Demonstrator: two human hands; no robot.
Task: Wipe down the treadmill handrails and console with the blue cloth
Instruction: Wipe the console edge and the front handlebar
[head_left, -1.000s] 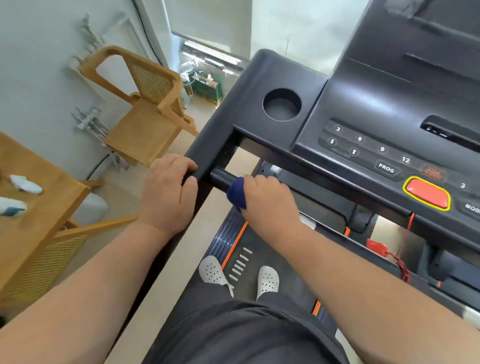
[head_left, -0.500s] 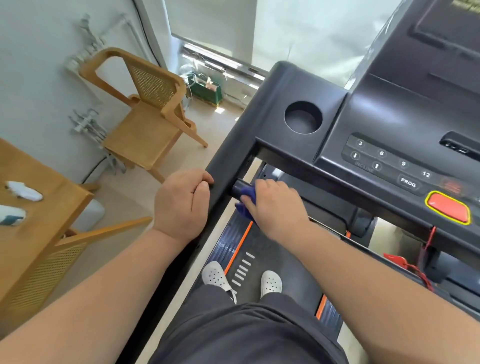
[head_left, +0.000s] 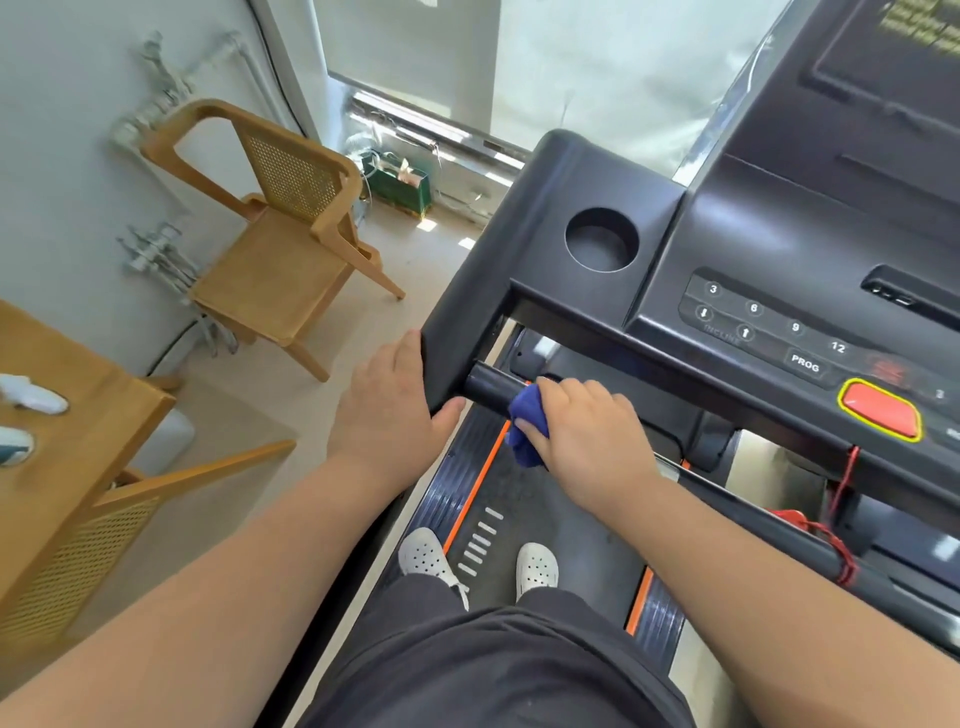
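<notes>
Bright room w/ wooden cane chair (head_left: 280, 234) beside black treadmill: right hand (head_left: 582, 436) is clenching bunched blue cloth (head_left: 527, 421) round black crossbar handrail (head_left: 488, 387), left hand (head_left: 387, 415) gripping side handrail (head_left: 462, 312); next prob. sliding along bar, console (head_left: 779, 291) not yet wiped.

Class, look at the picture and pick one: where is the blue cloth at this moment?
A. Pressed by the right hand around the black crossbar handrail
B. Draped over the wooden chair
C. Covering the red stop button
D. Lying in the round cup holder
A: the right hand clasps the blue cloth against the black crossbar handrail, while the left hand grips the side rail bare.
</notes>
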